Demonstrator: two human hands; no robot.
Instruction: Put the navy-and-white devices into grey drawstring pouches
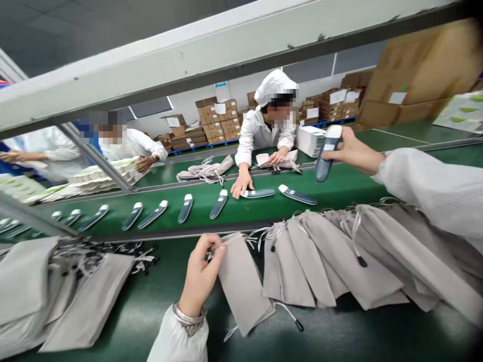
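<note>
My left hand (203, 274) pinches the top edge of a grey drawstring pouch (244, 289) that lies over the green work surface. One of the pouch's cords, with a black toggle, trails by its lower end. Raised above the belt at the right, my right hand (353, 151) grips a slim dark-blue handheld device (325, 163) with a white end, held nearly upright. Just below it, a row of overlapping grey pouches (313, 261) lies with cords toward the belt. Similar devices (185, 208) are spaced along the green conveyor belt (204, 201).
Across the belt, a co-worker (266, 120) in white has one hand by a device and another on pouches. More grey pouches (88, 301) are piled at left. A metal beam (151, 75) crosses overhead. Two other people are at the left; cartons (217, 120) stand behind.
</note>
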